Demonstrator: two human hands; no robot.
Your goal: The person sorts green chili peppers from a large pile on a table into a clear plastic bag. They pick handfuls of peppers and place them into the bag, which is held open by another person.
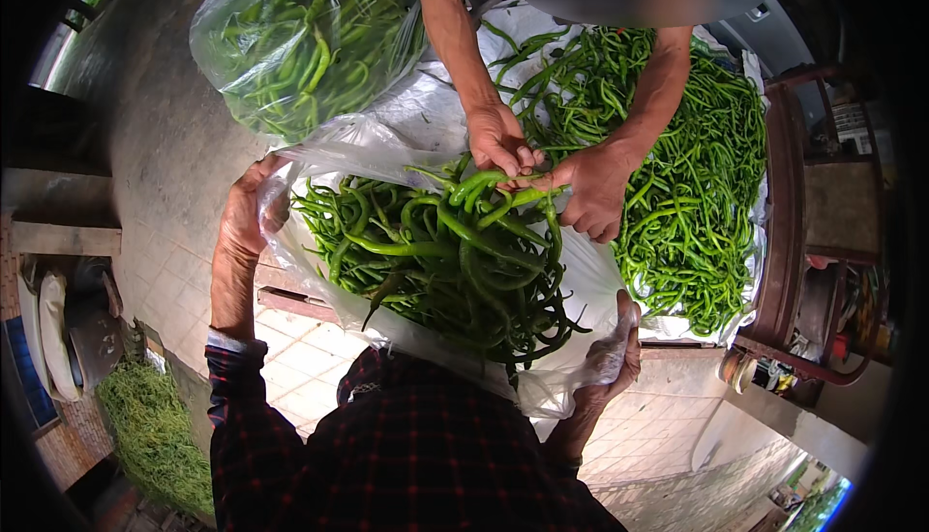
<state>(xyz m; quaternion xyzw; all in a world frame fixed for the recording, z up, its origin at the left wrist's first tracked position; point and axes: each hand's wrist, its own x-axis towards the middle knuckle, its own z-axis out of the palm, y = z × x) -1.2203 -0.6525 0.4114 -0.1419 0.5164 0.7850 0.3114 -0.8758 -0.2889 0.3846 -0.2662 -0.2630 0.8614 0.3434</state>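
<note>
A clear plastic bag [341, 292] is spread wide between my two hands. My left hand [248, 207] grips its rim on the left, the fingers partly seen through the film. On the lower right, my right hand [614, 358] clutches the gathered edge of the same bag. Long green chili peppers [428, 256] lie heaped in the bag's mouth, some curling over the near edge. Above the far side, another person's two hands [551, 176] hold a few peppers by their stem ends.
A full clear bag of green peppers [312, 60] stands at the upper left. Loose peppers [697, 191] cover a white woven sheet [428, 107] on the right. Beyond them is a brown wooden frame [784, 191]. Cut greenery [149, 430] lies at the lower left.
</note>
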